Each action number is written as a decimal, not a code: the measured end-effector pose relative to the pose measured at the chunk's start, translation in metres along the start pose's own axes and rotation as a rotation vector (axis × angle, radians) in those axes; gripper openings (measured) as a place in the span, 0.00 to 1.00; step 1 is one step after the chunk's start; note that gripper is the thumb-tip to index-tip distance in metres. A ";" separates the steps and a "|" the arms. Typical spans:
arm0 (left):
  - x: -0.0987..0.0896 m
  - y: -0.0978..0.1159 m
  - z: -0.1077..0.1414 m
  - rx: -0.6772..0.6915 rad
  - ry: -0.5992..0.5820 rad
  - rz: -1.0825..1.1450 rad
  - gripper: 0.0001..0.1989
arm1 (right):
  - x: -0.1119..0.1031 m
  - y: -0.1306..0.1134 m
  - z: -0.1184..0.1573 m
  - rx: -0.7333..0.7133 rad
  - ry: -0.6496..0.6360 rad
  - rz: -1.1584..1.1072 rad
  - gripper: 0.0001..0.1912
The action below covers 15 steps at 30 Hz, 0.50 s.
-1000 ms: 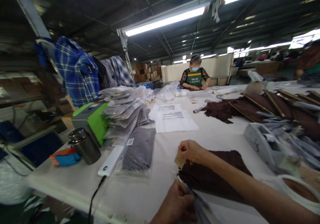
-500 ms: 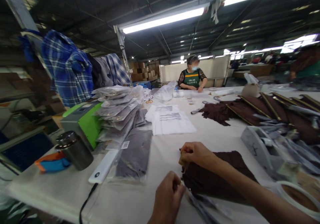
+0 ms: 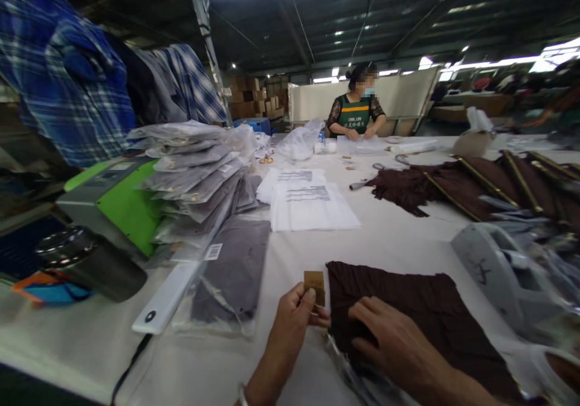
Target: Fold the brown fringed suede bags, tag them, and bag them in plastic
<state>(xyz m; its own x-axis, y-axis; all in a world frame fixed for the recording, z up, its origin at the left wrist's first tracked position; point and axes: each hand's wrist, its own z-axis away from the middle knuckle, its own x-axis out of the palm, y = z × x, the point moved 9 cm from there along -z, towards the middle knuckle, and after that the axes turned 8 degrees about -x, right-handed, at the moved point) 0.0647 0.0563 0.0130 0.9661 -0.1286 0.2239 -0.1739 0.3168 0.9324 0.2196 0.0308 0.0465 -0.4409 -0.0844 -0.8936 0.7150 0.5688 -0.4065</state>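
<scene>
My left hand (image 3: 290, 324) pinches a small tan-gold tag (image 3: 313, 282) between thumb and fingers, just left of the folded dark brown fabric piece (image 3: 403, 291). On that fabric rests my right hand (image 3: 385, 327), its fingers spread and bent a little, holding nothing I can see. Below the two hands a grey strap-like piece in clear plastic (image 3: 347, 367) lies partly hidden along the fabric's near edge. A dark grey folded garment in a clear bag (image 3: 231, 273) is on the table to the left.
A stack of bagged garments (image 3: 199, 176), a green-and-grey machine (image 3: 122, 206) and a dark flask (image 3: 90, 261) stand left. White printed sheets (image 3: 312, 203) lie ahead. On the right are a grey tape dispenser (image 3: 498, 279) and brown zippered pieces (image 3: 493, 188). Across the table works a person (image 3: 356, 110).
My right hand has come down from the fabric's upper left corner onto the fabric. My left hand has risen and now shows the tag. The view has shifted and tilted down.
</scene>
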 end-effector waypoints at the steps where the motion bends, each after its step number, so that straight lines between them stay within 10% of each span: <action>1: 0.001 -0.002 -0.004 -0.031 -0.007 0.036 0.26 | 0.008 -0.002 0.003 -0.065 0.012 0.065 0.10; 7: 0.013 -0.005 -0.022 -0.111 -0.059 0.080 0.24 | 0.008 0.002 -0.002 -0.210 0.062 0.217 0.11; 15: 0.034 0.011 -0.052 0.020 0.077 -0.474 0.10 | -0.003 0.014 -0.006 -0.182 0.112 0.251 0.09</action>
<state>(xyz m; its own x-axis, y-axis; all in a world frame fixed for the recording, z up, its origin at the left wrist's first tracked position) 0.1051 0.1043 0.0162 0.9509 -0.1843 -0.2486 0.2867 0.2221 0.9319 0.2280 0.0441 0.0446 -0.3271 0.1614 -0.9311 0.7047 0.6982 -0.1266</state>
